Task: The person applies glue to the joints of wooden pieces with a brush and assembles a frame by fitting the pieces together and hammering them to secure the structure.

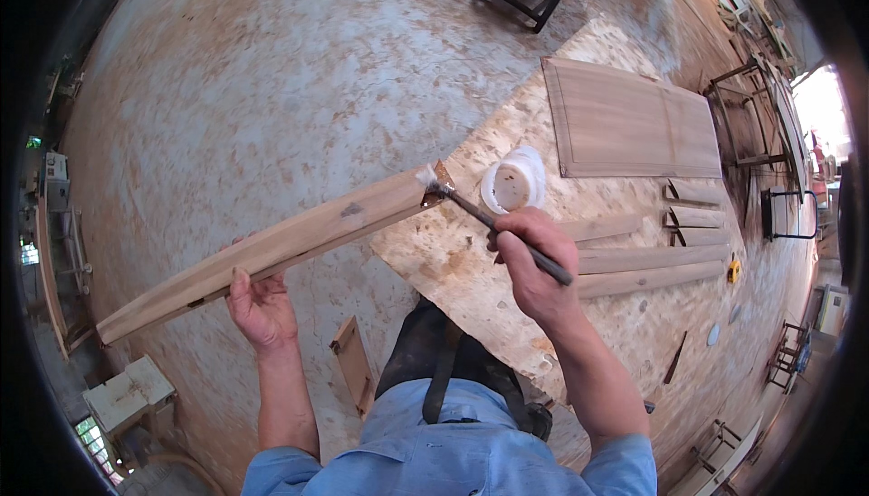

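Our left hand (264, 310) curls partly around a long piece of wood (303, 232), which stretches out on both sides of it. Our right hand (539, 261), closed around 1 brush (471, 209), holds the bristles at the wood's end. Just ahead of that hand stands a white tub (536, 175); wooden strips (652, 259) lie to its right.
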Demonstrator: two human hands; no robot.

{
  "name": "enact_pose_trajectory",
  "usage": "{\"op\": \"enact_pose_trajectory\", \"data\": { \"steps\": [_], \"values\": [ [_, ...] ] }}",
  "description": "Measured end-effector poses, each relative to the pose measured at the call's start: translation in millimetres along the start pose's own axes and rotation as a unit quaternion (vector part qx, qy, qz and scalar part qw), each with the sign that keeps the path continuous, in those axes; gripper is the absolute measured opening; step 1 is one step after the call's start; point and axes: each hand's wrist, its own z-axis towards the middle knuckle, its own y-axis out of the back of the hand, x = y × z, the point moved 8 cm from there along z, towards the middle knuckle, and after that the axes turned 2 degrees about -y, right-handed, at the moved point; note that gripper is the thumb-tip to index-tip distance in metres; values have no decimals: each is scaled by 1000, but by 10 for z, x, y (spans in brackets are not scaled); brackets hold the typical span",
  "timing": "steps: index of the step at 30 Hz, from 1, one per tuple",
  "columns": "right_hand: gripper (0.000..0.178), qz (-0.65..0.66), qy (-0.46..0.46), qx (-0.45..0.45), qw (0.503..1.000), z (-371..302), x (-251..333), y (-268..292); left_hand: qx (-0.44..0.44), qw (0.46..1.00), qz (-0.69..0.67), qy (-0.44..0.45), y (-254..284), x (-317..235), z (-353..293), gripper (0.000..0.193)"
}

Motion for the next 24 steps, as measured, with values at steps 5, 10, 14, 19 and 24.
{"op": "enact_pose_trajectory", "data": {
  "steps": [5,10,14,19,24],
  "values": [
    [12,124,-122,-107,979,-26,-164,333,-61,997,32,25,51,-14,41,36],
    [17,325,-204,-147,912,-240,-445,369,-124,988,34,88,219,143,87,28],
    [20,321,-256,-173,895,-259,-573,371,-143,980,38,132,240,287,29,25],
    [19,279,-207,-181,920,-248,-469,504,-156,975,46,149,383,370,-28,24],
    [14,101,-193,-117,969,-139,-331,400,-177,972,65,141,295,419,-91,26]
  ]
}}
